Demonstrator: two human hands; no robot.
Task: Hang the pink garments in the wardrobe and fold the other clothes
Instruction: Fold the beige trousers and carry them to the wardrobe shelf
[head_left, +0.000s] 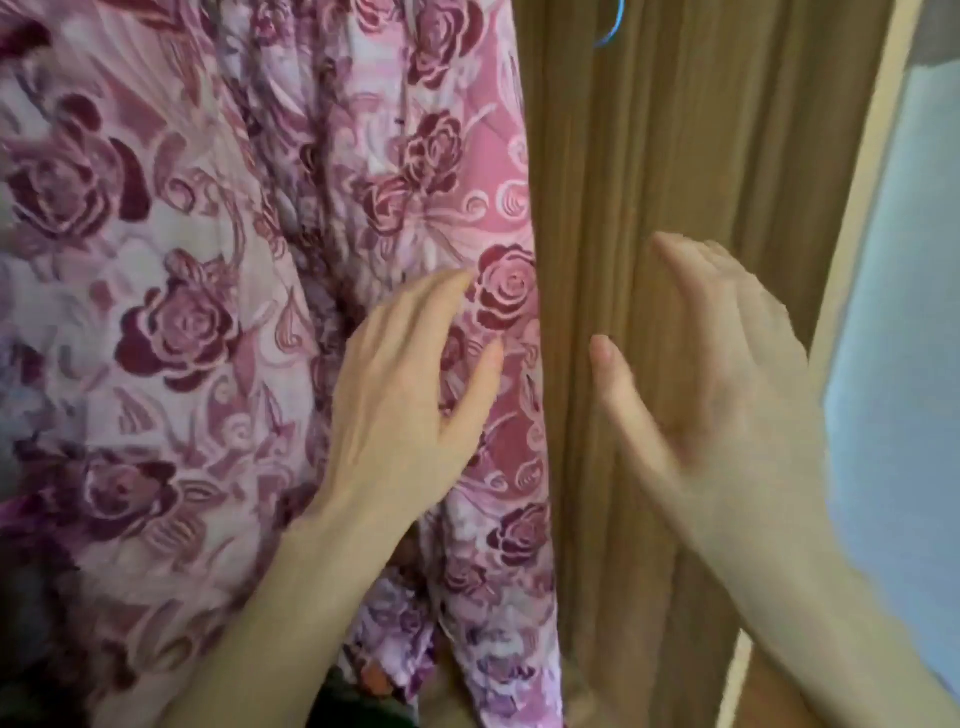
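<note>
Two hands open | left hand (410, 379) touches hanging pink garment (208, 260) | wardrobe (701, 182)

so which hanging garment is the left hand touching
The pink rose-print garment: the left hand rests open on its right edge. The plain brown garment beside it hangs untouched, with the right hand open in front.

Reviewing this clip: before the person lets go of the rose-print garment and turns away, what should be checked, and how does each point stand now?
1. Pink rose-print garment hangs vertically: ok.
2. Its hanger seated on a rail: cannot tell, out of frame.
3. Left hand rests open on the fabric, not gripping: ok.
4. Right hand open, holding nothing: ok.
5. Brown garment beside it hangs straight: ok.
6. Blue hanger above it hooked on: cannot tell.
</note>
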